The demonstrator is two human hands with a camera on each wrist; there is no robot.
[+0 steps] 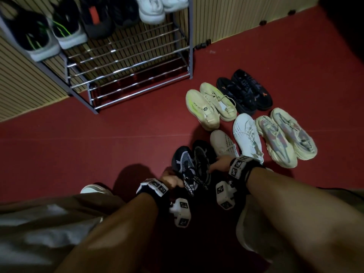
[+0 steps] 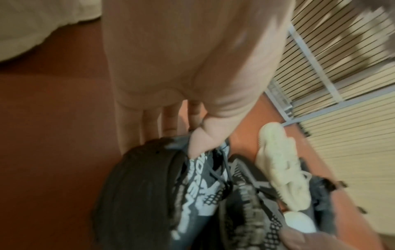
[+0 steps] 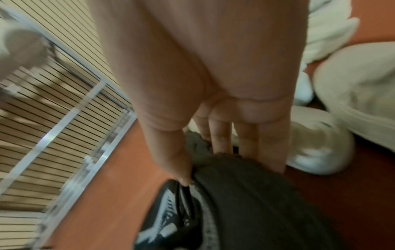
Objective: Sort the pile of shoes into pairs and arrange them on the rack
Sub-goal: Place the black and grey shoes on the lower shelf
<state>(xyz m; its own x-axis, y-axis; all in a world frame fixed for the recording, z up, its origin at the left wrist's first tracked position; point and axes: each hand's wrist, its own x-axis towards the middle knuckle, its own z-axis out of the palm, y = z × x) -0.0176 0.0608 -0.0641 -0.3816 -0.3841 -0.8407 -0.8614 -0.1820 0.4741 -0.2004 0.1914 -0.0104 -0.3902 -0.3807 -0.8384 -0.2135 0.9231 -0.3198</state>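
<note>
Dim indoor light leaves the head view murky, its corners darkened and lines bowed by the wide lens. Shadows of the arms fall on the red floor (image 1: 59,144). Both wrist views are brighter but smeared by motion blur.

Blk/wht mesh-print shoes (image 1: 187,164), cream/lime pair (image 1: 210,105), blk/orange pair (image 1: 246,91), red floor (image 1: 98,138).

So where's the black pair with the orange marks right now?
In the head view, the black pair with orange marks sits on the red floor, right of the rack, beside the cream-and-lime pair.
</note>
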